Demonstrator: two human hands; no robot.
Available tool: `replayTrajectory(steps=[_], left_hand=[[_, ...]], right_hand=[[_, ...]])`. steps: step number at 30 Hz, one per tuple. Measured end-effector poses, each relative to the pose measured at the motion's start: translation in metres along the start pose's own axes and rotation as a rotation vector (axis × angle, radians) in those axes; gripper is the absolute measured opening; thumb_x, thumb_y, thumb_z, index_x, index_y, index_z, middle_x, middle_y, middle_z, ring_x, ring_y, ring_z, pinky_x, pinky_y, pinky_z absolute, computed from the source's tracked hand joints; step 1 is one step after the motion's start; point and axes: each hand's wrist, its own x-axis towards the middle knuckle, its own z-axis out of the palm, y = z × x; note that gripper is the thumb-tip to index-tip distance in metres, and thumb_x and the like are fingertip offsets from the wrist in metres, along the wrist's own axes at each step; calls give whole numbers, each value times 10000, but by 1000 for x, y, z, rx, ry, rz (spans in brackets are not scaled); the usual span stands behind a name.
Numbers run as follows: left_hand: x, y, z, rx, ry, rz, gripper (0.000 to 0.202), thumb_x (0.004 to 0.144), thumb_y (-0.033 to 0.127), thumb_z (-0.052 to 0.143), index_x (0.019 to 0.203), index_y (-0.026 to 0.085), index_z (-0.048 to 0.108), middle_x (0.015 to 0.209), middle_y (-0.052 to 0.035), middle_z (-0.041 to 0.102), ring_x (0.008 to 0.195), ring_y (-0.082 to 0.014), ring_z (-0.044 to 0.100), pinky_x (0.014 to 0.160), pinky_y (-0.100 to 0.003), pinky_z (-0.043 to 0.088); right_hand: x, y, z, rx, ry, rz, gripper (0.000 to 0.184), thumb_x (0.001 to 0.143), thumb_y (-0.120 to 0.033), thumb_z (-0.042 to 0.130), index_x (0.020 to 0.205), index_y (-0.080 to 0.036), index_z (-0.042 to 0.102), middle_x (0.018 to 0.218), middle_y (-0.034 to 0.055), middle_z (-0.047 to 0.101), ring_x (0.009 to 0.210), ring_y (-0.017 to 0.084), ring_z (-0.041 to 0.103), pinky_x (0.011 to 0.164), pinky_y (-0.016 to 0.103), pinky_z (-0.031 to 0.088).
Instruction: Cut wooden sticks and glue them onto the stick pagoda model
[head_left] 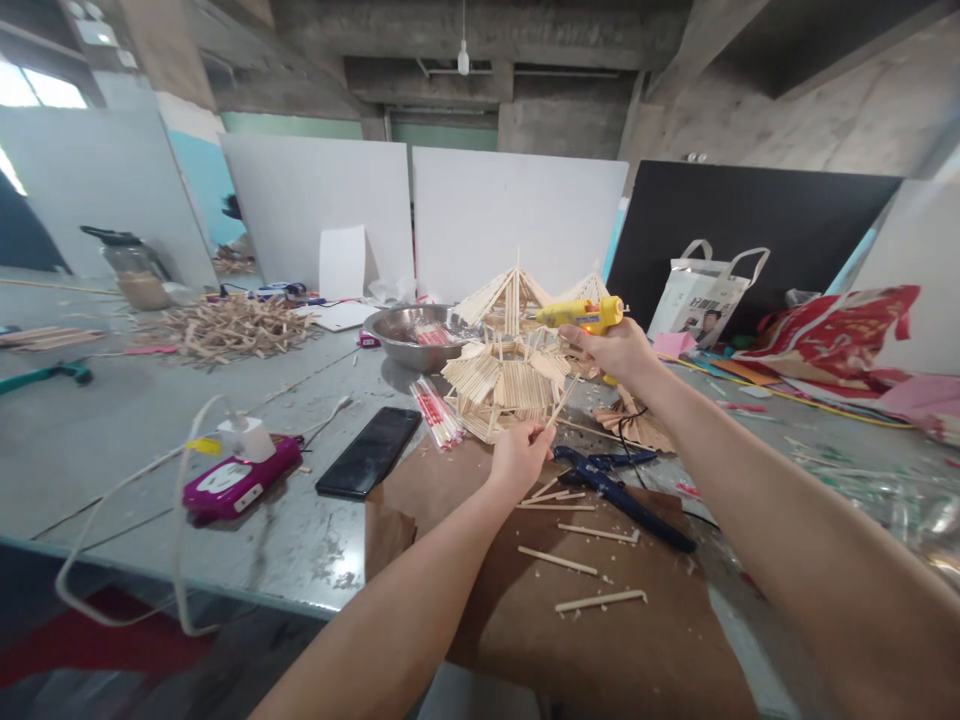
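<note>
- The left hand (521, 458) pinches a thin, pale wooden stick (564, 398) between thumb and fingertips, slanted up beside the model.
- The right hand (621, 350) is wrapped around a smooth yellow plastic glue gun (581, 316), its nozzle pointing left above the model.
- The model (517, 388), built of straight, matte sticks, stands at the far edge of the paper: sloping, ribbed roof panels below, short upright posts above.
- A pointed stick roof (514, 290) shows above it; whether they are joined, I cannot tell.
- The paper (637, 630) is brown and creased, strewn with loose sticks (600, 601) and crumbs.
- Blue-handled pliers (630, 500) lie spread near the left hand.
- Left of the model are clear-wrapped, red-marked bundles (437, 412), a round, shiny metal bowl (405, 340) and a flat black phone (369, 452).
</note>
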Motion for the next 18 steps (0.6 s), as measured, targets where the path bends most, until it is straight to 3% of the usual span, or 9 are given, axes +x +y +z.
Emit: replayTrajectory(steps=[7, 12, 18], left_hand=[[-1, 4, -1, -83, 35, -8, 327, 720, 394, 446, 529, 150, 551, 482, 6, 544, 406, -73, 368, 438, -219, 276], [4, 15, -3, -319, 104, -68, 312, 707, 404, 461, 561, 143, 548, 477, 23, 534, 345, -38, 318, 387, -199, 247], [27, 45, -14, -625, 156, -183, 247, 690, 340, 513, 552, 137, 481, 465, 29, 531, 277, -10, 290, 310, -173, 184]], right_hand=[[-13, 11, -11, 242, 36, 194, 351, 551, -495, 641, 588, -161, 541, 438, -34, 490, 284, 44, 368, 267, 183, 286], [-55, 33, -33, 576, 166, 337, 373, 514, -495, 673, 614, -169, 521, 507, -19, 541, 286, 43, 386, 249, 173, 273], [-109, 74, -50, 762, 199, 459, 355, 524, -503, 664, 609, -187, 525, 474, -29, 536, 274, 47, 374, 244, 179, 299]])
